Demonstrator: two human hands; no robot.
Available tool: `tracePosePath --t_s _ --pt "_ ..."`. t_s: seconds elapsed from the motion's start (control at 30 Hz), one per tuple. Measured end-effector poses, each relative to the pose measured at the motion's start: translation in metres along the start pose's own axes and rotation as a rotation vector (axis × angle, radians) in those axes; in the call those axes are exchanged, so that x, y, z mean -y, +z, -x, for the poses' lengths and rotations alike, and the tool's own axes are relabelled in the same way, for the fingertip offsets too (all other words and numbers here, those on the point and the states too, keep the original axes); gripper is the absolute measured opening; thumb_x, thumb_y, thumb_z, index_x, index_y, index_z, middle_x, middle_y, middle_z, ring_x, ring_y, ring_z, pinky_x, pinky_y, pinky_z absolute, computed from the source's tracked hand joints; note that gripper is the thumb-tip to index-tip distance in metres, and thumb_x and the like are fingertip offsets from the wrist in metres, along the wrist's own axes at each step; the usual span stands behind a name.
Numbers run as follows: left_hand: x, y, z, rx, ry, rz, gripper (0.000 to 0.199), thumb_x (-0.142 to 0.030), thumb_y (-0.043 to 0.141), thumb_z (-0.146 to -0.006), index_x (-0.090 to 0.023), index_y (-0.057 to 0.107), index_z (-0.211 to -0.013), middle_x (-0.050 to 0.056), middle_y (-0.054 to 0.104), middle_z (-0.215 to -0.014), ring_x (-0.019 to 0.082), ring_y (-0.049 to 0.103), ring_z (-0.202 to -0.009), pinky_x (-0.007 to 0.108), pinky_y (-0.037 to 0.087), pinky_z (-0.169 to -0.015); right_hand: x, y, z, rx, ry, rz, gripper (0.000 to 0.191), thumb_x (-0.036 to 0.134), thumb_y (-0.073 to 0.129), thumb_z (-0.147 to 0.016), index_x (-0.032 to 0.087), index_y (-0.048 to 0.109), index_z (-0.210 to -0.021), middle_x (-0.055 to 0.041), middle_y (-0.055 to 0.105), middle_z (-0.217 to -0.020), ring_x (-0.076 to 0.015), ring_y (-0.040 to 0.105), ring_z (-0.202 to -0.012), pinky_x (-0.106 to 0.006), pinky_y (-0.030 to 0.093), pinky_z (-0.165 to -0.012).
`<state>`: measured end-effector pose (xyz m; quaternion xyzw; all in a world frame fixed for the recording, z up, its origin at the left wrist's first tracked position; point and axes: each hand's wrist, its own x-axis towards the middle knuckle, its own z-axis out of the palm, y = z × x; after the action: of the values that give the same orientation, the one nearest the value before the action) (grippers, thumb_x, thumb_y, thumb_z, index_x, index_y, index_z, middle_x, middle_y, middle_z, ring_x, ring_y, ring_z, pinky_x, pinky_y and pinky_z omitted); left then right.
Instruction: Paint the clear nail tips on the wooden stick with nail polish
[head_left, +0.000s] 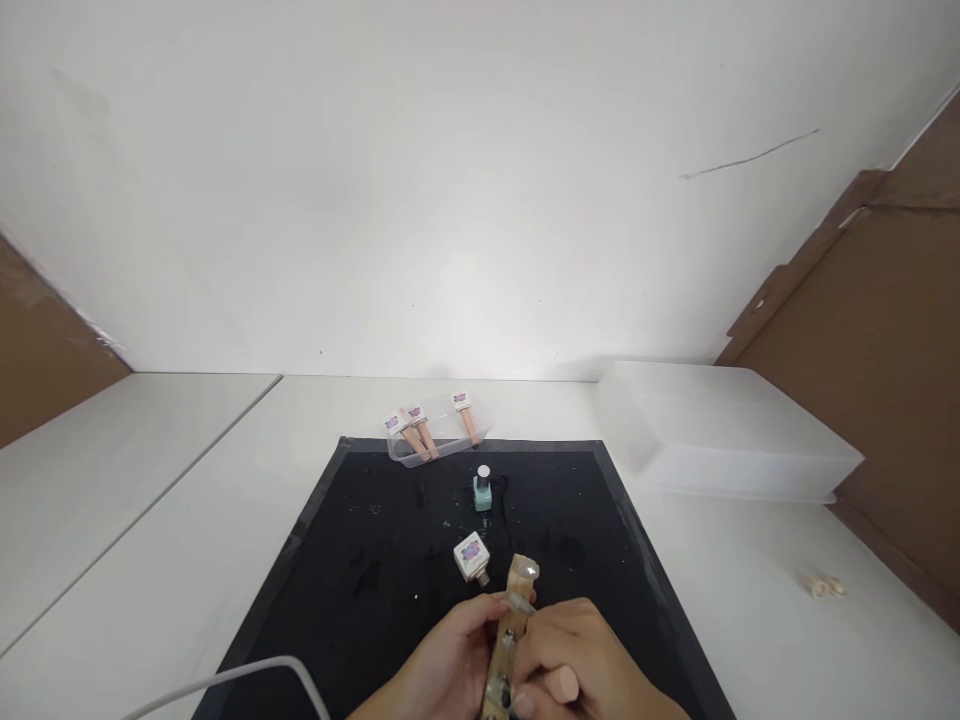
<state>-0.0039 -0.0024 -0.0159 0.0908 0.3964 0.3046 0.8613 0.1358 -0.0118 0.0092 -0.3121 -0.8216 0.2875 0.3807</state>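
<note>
Gripping a wooden strip (506, 640), the left hand (459, 662) was closed around its side, with the thumb near the upper part. The strip was above the near part of the black mat (397, 540), and its far end pointed away from the person and slightly to the right. A clear, shiny piece (529, 568) was on this end. The right hand (577, 645) was bent over the strip from the other side, and its fingers were closed on a peach cap (562, 684). The other end of this cap was hidden, so I could not tell what it touched.

Just beyond the left hand, a white bottle (472, 553) with a floral label lay on the mat, its neck uncapped and turned toward the strip. Farther back, a teal bottle (482, 492) stood upright with its cap on. At the mat's far edge, a clear tray (454, 447) held three capped bottles (460, 401). A white box (720, 460) stood at the right, and a pale cable (255, 664) curved at the lower left.
</note>
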Motion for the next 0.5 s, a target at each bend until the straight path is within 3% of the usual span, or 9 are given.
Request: tracePosePath --t_s 0.5 --pt "0.0001 0.0008 0.0002 0.024 -0.028 0.034 0.022 -0.020 0.051 -0.073 -0.009 0.062 -0.088 0.005 0.066 -0.067 0.015 0.062 -0.066 0.024 0.043 -0.067 -0.0009 0.0007 -0.0035 -0.025 -0.044 -0.009 0.030 0.034 0.045 -0.082 0.018 0.048 -0.056 0.0034 0.048 -0.045 -0.0091 0.045 -0.040 -0.018 0.037 -0.044"
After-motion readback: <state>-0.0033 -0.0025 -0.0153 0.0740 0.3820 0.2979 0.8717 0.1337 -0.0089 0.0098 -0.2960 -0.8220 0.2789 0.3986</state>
